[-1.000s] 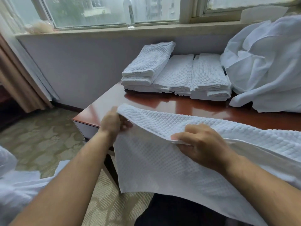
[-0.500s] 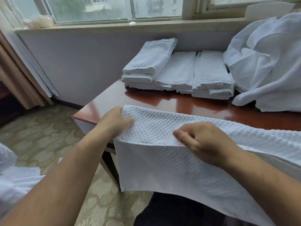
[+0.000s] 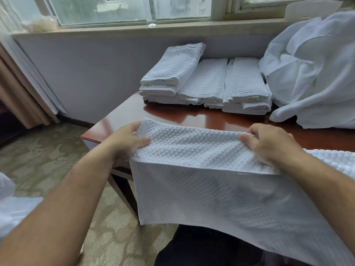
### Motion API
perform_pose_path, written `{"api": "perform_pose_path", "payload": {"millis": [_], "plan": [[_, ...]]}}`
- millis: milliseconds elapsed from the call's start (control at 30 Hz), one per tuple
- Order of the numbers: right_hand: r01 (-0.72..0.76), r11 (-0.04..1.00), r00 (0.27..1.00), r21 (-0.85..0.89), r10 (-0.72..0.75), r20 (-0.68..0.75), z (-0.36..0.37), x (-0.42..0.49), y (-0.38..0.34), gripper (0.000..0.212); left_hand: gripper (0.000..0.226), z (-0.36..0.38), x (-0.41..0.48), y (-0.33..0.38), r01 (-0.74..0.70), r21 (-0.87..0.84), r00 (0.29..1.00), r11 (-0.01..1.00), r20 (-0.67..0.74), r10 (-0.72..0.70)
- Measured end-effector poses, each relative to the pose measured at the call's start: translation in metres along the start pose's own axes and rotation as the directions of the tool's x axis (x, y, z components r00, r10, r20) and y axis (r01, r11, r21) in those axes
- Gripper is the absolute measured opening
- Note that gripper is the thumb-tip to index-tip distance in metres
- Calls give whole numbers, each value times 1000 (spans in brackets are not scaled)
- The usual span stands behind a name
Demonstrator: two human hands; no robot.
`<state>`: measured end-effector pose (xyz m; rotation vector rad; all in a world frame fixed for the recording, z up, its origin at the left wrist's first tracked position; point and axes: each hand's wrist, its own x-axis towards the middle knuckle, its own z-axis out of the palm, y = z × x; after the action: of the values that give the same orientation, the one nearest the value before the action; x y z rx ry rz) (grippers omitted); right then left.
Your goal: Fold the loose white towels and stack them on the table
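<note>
A white waffle-weave towel [image 3: 194,148] lies over the near edge of the red-brown table [image 3: 211,120], its lower half hanging down toward my lap. My left hand [image 3: 128,139] grips the towel's left corner, thumb on top. My right hand [image 3: 269,143] pinches the folded top edge farther right. The towel runs on past my right arm to the frame's right side. Folded white towels [image 3: 207,81] sit in stacks at the table's back, against the wall.
A heap of loose white linen [image 3: 315,70] fills the table's back right. A clear bottle [image 3: 152,11] stands on the window sill. A beige curtain [image 3: 17,93] hangs at left over patterned carpet [image 3: 44,160]. More white cloth [image 3: 13,210] lies at the lower left.
Both hands have moved forward and apart, drawing the towel's folded edge farther onto the table. My right hand slid rightward along that edge.
</note>
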<state>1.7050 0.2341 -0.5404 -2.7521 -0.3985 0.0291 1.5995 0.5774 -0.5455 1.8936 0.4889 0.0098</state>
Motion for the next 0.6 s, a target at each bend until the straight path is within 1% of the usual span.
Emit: {"api": "perform_pose_path", "payload": {"millis": [33,100,167,200,233,300,333,367,400,433,500,533,600], "plan": [[1,1000,1000,25,-2,29,-2,2,1,35,38,-2,0,-2,-8,36,1000,999,29,7],[7,998,996,56,-12,85,-4,6,3,37,41,-2,-2,-2,-27,184,999,983,43,20],[20,999,993,35,-24,116,-6,9,4,41,44,-1,-4,1,-23,324,1000,946,9,22],[23,999,992,22,-26,120,-7,11,4,42,50,0,-5,4,-14,411,999,911,-22,26],[26,1000,993,16,-28,116,-7,12,5,42,65,1,-6,6,1,516,997,857,-62,35],[45,999,995,12,-46,91,-4,12,6,44,102,3,-9,10,89,704,978,705,-197,73],[59,998,995,9,-60,78,-1,11,7,45,108,8,-13,14,121,769,954,628,-264,140],[71,997,995,9,-71,67,1,10,7,45,103,15,-18,17,106,812,927,574,-289,239],[82,997,995,18,-83,58,2,8,6,45,92,26,-21,20,33,835,903,550,-260,341],[90,995,995,41,-92,46,2,6,5,45,78,40,-24,24,-90,832,882,548,-189,432],[95,988,995,124,-96,8,-1,3,8,43,57,77,-29,34,-366,762,837,535,18,547],[93,983,996,158,-92,-14,-3,1,13,42,53,98,-32,39,-472,713,811,518,121,573],[94,980,995,178,-85,-56,-9,-7,32,41,56,139,-36,46,-623,634,747,457,310,588]]}}
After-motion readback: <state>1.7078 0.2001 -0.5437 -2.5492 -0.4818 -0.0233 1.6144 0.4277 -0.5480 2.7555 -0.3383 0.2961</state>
